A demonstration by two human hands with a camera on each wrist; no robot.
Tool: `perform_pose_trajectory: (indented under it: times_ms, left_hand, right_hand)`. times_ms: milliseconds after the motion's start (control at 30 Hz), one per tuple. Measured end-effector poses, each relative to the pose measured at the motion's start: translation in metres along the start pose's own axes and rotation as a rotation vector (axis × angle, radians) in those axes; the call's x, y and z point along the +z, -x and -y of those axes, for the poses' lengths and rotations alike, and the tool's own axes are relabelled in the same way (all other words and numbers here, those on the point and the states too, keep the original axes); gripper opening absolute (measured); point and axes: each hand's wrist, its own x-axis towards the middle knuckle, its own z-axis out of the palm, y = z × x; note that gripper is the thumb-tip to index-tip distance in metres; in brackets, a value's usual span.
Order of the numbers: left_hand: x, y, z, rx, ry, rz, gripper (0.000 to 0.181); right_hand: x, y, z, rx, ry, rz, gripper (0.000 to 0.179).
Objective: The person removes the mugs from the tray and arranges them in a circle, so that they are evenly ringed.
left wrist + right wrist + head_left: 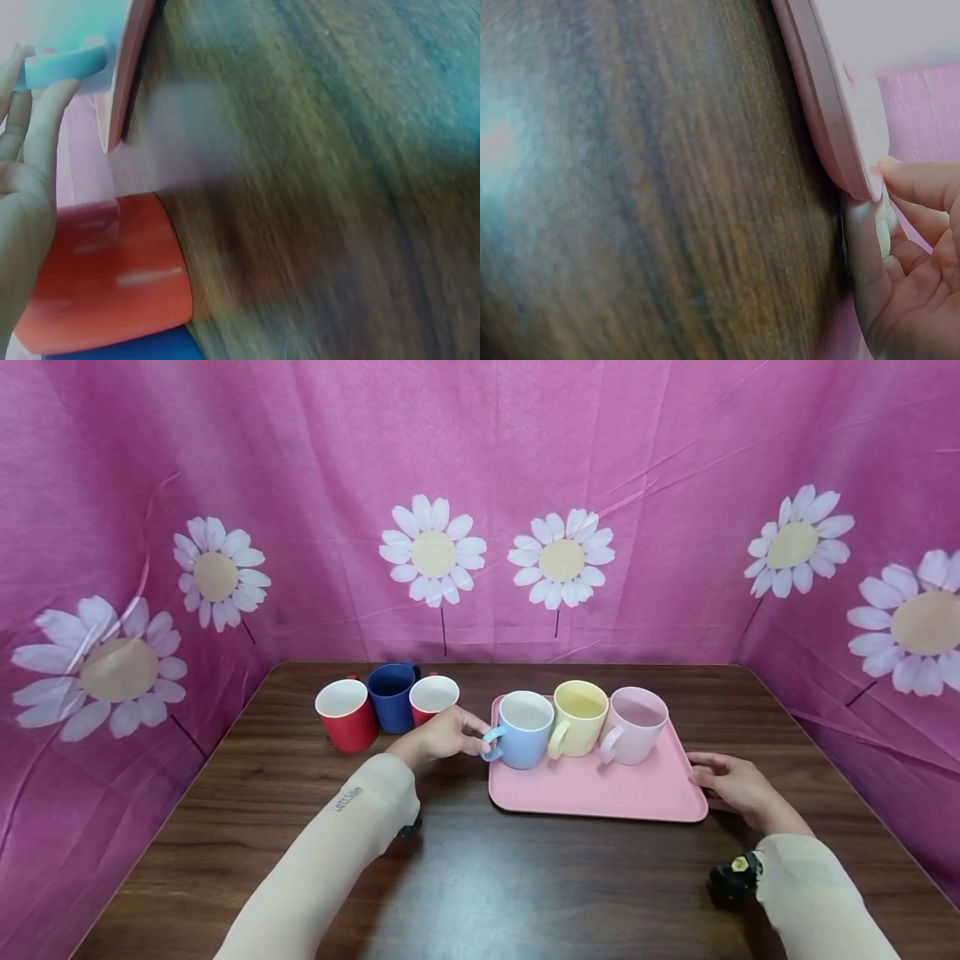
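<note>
On the pink tray [600, 793] a light blue mug [525, 739], a pale yellow mug [580, 722] and a pale pink mug [634, 731] stand upright in a row. My left hand [448, 733] pinches the blue mug's handle between thumb and fingers; the left wrist view shows the handle [67, 66] from close by. At the tray's right edge my right hand [738, 787] grips the rim. In the right wrist view, thumb and fingers sit on either side of that rim [859, 169].
Left of the tray are two red mugs with white insides, one at the left [348, 718] and one partly behind my left hand [433, 695]. Between them stands a dark blue mug [392, 697]. A pink flowered cloth [495, 460] hangs behind the wooden table [525, 893].
</note>
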Motion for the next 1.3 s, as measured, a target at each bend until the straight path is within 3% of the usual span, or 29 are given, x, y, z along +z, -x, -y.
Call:
perform_pose_trajectory:
  times_ms: [167, 367, 533, 800, 1300]
  left_hand:
    - [-0.009, 0.006, 0.0, 0.04, 0.028, 0.068, 0.02]
    - [-0.024, 0.016, -0.007, 0.109, -0.001, 0.14, 0.02]
    - [-0.039, 0.024, -0.01, 0.117, 0.026, 0.191, 0.019]
    - [-0.054, 0.044, -0.003, 0.148, 0.029, 0.25, 0.019]
    - [-0.08, 0.091, 0.02, 0.165, 0.021, 0.275, 0.023]
  right_hand:
    - [0.0, 0.001, 0.001, 0.004, 0.003, 0.003, 0.054]
    - [0.0, 0.001, 0.001, 0.007, -0.005, 0.003, 0.054]
    - [0.0, 0.001, 0.001, 0.005, -0.016, 0.004, 0.054]
    - [0.0, 0.0, -0.001, -0.002, -0.029, 0.008, 0.054]
    - [0.0, 0.002, 0.001, -0.001, -0.027, 0.011, 0.052]
